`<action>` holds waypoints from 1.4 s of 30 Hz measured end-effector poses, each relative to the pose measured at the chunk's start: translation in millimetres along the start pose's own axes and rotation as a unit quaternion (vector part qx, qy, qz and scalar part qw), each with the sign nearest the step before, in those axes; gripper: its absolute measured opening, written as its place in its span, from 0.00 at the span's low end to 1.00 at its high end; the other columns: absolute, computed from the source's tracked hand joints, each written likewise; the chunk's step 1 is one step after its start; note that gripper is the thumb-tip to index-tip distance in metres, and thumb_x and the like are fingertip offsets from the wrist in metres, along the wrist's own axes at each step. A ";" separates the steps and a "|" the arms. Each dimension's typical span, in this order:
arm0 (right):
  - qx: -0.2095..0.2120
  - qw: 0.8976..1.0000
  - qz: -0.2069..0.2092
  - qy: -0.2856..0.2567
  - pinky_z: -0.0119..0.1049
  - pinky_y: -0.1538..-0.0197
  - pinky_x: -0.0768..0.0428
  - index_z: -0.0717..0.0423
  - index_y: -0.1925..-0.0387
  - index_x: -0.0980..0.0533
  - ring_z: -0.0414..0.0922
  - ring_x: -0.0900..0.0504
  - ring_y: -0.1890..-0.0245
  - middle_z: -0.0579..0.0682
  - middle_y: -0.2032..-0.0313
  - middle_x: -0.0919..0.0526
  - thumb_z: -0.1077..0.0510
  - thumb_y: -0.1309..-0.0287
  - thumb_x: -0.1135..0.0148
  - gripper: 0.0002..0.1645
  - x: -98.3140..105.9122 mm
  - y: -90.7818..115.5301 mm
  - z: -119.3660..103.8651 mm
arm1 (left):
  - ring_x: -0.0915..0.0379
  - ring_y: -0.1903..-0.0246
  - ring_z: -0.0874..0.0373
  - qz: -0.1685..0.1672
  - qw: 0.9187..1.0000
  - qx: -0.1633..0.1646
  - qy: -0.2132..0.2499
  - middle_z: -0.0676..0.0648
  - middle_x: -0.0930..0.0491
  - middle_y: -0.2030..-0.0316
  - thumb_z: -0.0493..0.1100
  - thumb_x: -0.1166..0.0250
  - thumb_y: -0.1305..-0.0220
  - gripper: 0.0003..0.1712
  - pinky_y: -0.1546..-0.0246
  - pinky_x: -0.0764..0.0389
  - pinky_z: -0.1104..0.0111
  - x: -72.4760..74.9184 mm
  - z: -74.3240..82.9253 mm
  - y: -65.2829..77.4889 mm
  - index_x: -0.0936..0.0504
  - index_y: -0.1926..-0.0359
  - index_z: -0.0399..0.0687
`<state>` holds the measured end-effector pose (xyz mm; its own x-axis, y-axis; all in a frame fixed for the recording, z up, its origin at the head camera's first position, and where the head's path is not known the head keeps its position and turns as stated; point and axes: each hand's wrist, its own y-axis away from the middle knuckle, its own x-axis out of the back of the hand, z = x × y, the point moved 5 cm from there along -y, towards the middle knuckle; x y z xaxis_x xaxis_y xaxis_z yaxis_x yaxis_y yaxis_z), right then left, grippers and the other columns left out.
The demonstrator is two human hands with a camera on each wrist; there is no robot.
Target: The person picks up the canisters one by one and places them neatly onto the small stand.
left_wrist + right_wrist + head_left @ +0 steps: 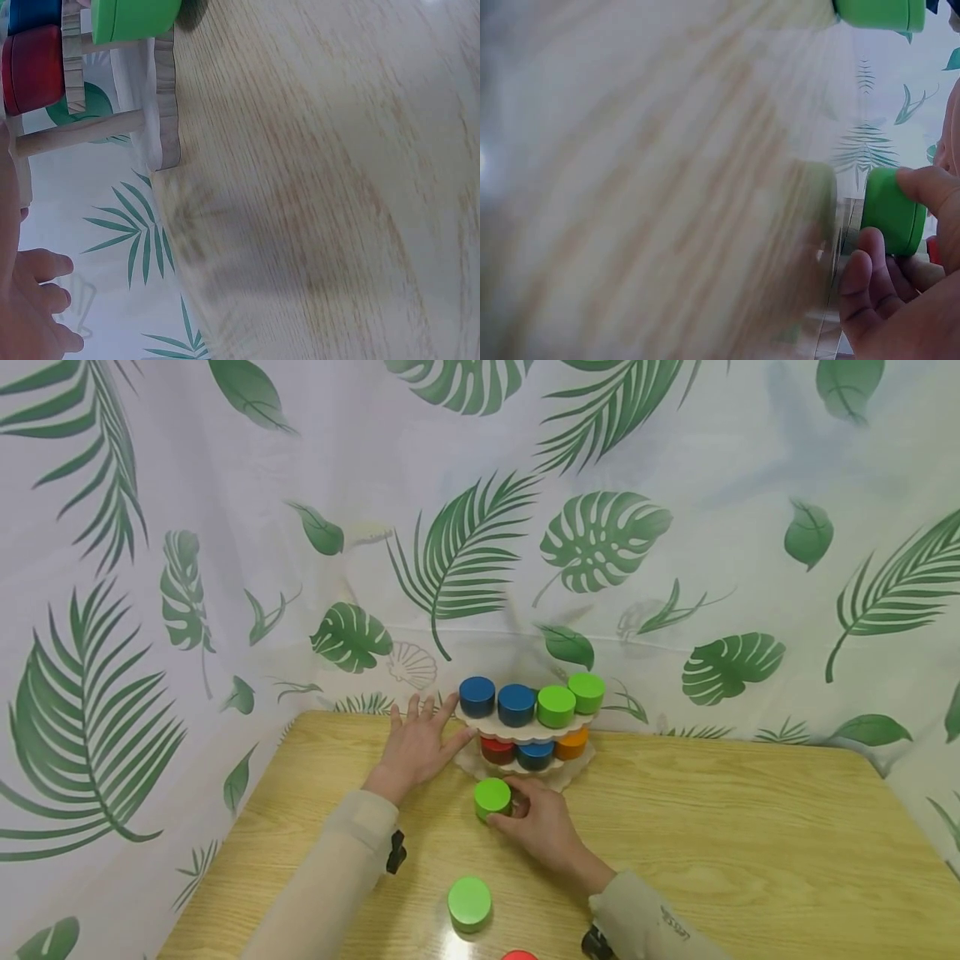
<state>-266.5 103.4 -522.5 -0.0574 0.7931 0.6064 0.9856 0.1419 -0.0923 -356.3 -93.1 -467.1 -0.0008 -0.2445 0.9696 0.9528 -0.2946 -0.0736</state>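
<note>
My right hand point(543, 827) pinches a green cylinder point(492, 797) between thumb and fingers, close in front of a tiered wooden stand point(525, 737) with scalloped edges. In the right wrist view, that green cylinder point(885, 210) is upright on edge against the fingertips. Along the stand's left side lies my left hand point(415, 750), fingers spread and thumb at the upper shelf's edge. Two blue cylinders point(516, 705) and two green ones point(556, 706) sit on the upper shelf. Below them are a red cylinder point(497, 750), a blue one point(536, 756) and an orange one point(572, 742).
Nearer the front of the wooden table point(750, 852), another green cylinder point(469, 903) stands by itself. A red piece point(519, 956) is cut off by the bottom edge of the head view. Behind the stand hangs a white leaf-print cloth point(480, 635), right at the table's back edge.
</note>
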 end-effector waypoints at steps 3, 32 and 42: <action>-0.003 1.000 0.010 0.009 0.27 0.66 0.27 0.56 0.37 0.19 0.41 0.26 0.67 0.49 0.62 0.20 0.55 0.46 0.18 0.35 0.1 0.0 0.1 | 0.55 0.18 0.32 0.001 1.000 0.000 -0.001 0.34 0.43 0.19 0.76 0.58 0.23 0.47 0.22 0.55 0.31 -0.7 -0.2 -0.1 0.49 0.14 0.60; -0.032 0.981 0.118 0.152 0.53 0.52 0.14 0.53 0.42 0.14 0.56 0.10 0.52 0.54 0.50 0.08 0.39 0.53 0.16 0.38 4.5 8.5 -9.2 | 0.55 0.18 0.32 -0.003 1.000 0.005 -0.001 0.33 0.43 0.19 0.76 0.58 0.23 0.47 0.21 0.56 0.31 -0.4 0.6 0.1 0.49 0.14 0.60; -0.010 0.969 0.126 0.213 0.42 0.70 0.19 0.51 0.46 0.12 0.49 0.13 0.70 0.51 0.70 0.09 0.33 0.56 0.16 0.40 9.1 5.3 -9.9 | 0.55 0.18 0.32 -0.006 1.000 0.003 -0.003 0.34 0.44 0.19 0.77 0.59 0.23 0.48 0.21 0.56 0.32 -0.3 -0.2 0.3 0.50 0.14 0.60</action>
<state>-260.2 105.4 -509.6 0.2522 0.4842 0.8378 0.9628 -0.0388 -0.2674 -356.1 -93.3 -467.5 -0.0107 -0.2350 0.9719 0.9545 -0.2922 -0.0601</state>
